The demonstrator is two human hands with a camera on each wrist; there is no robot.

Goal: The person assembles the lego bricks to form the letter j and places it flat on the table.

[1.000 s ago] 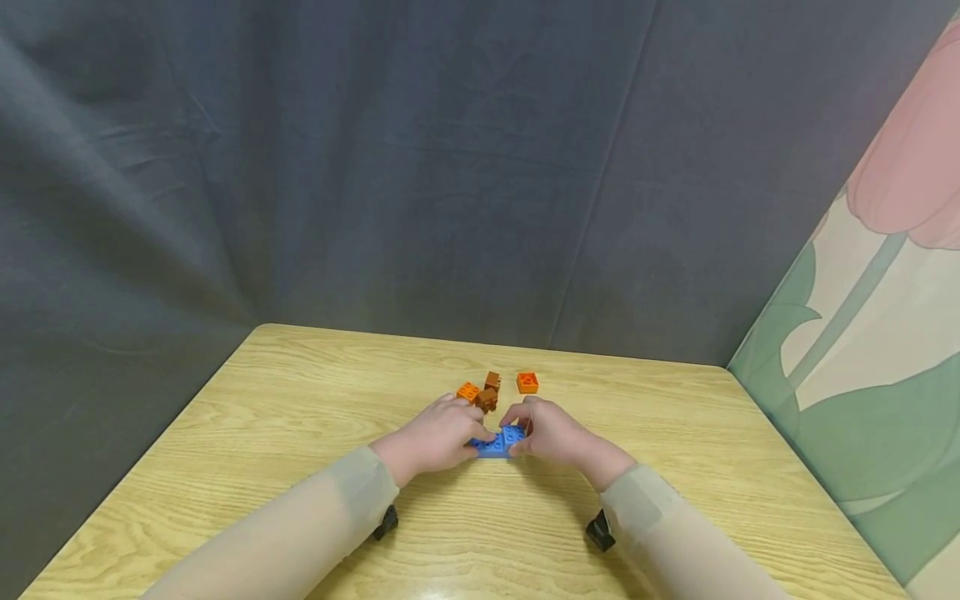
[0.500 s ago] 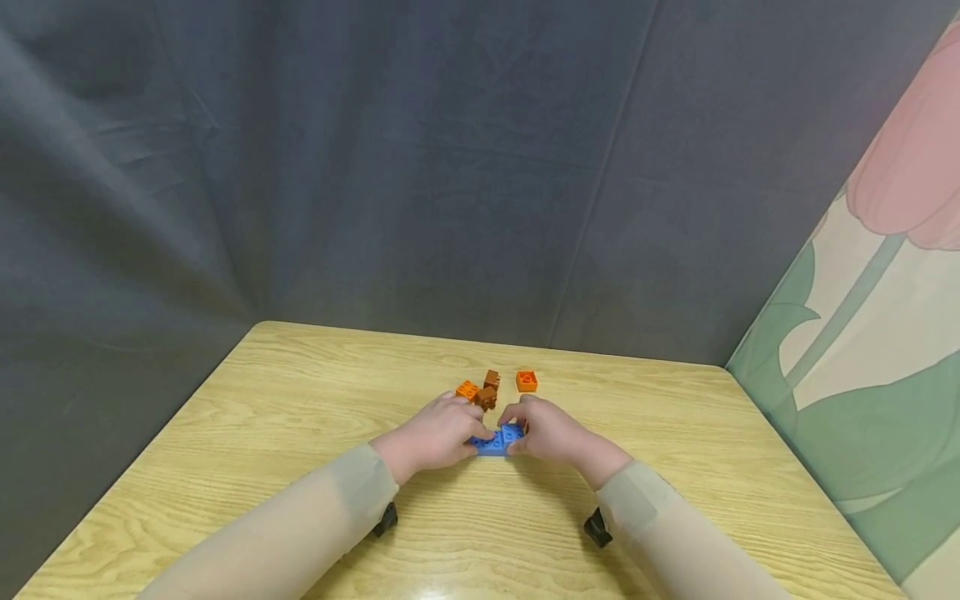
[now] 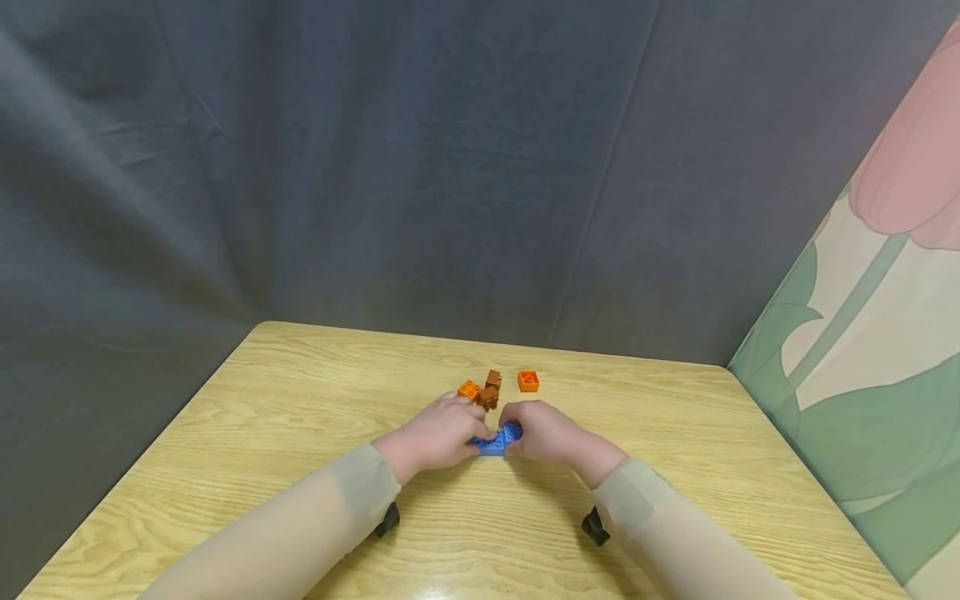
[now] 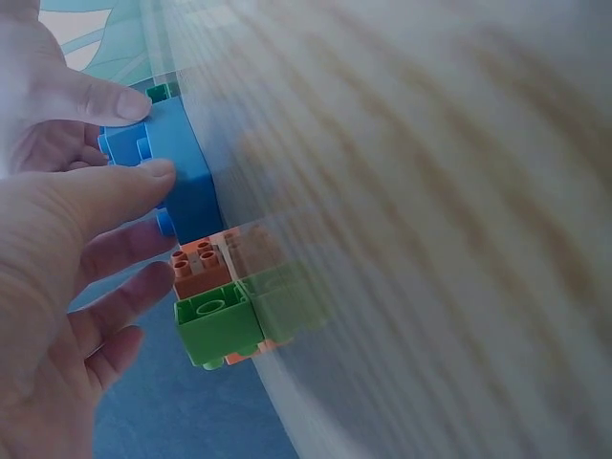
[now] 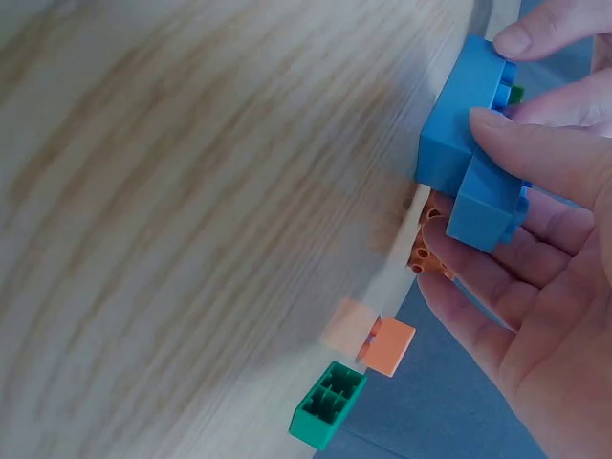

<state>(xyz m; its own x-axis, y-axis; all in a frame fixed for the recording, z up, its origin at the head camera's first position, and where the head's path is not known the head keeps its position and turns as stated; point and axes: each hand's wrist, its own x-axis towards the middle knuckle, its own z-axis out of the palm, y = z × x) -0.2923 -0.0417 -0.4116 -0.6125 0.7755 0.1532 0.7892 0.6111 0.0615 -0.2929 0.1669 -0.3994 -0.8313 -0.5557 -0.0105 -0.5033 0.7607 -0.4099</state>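
Two joined blue bricks [image 3: 497, 442] lie mid-table between both hands. My left hand [image 3: 480, 433] pinches their left end, and in the left wrist view its thumb [image 4: 143, 177] lies on the blue brick [image 4: 177, 182]. My right hand [image 3: 516, 427] grips the right end; in the right wrist view its thumb [image 5: 516, 129] presses the blue bricks [image 5: 464, 143] and curled fingers lie beneath. The other hand's thumb [image 5: 535, 33] touches the far corner. In the head view the hands hide most of the blue pieces.
Just beyond the hands lie an orange brick [image 3: 468, 389], a brown piece [image 3: 491, 390] and another orange brick [image 3: 528, 381]. The wrist views also show a light green brick [image 4: 220, 330] and a dark green brick [image 5: 328, 406]. The wooden table [image 3: 300, 417] meets a grey curtain behind.
The right hand and wrist have shifted slightly left, closing in on the blue bricks and covering more of them. The left hand and loose bricks have stayed put.
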